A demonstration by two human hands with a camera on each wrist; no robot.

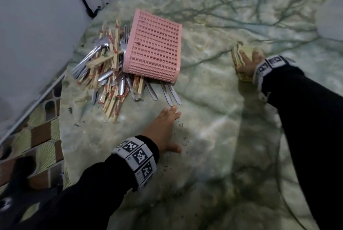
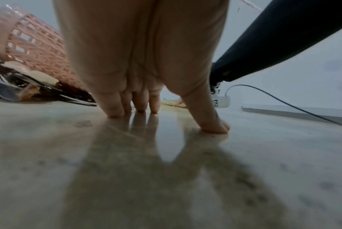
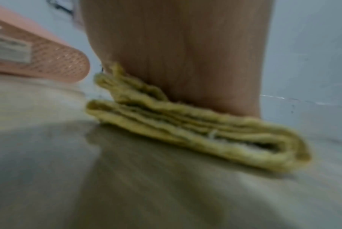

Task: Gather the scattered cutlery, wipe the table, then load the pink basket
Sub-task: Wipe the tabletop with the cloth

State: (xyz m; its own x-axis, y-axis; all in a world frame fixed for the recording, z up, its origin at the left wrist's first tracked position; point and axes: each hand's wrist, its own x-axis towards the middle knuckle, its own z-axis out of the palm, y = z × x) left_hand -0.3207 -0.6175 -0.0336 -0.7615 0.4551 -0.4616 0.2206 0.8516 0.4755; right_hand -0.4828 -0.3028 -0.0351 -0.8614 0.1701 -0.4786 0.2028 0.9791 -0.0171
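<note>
A folded yellow cloth (image 1: 241,57) is pressed flat on the green marbled bench (image 1: 213,118) by the right hand (image 1: 249,63), at the far right; the fingers are laid straight over it and nothing is gripped. The left hand (image 1: 163,129) is spread flat on the bench nearer in, with its fingertips (image 2: 115,110) touching the top, and nothing is held. The pink basket (image 1: 154,48) is seen lying on its side at the far left, on top of the cutlery pile (image 1: 109,74) of forks, spoons, knives and wooden chopsticks. The cloth looks soft and floppy, so it is best kept folded and pushed from the top. The metal pieces are likely hard, slippery and a bit heavy, and are best picked up by the handles. The chopsticks look light and stiff. No words can be read; only black and white square marks are seen on the wristbands (image 1: 137,157).
</note>
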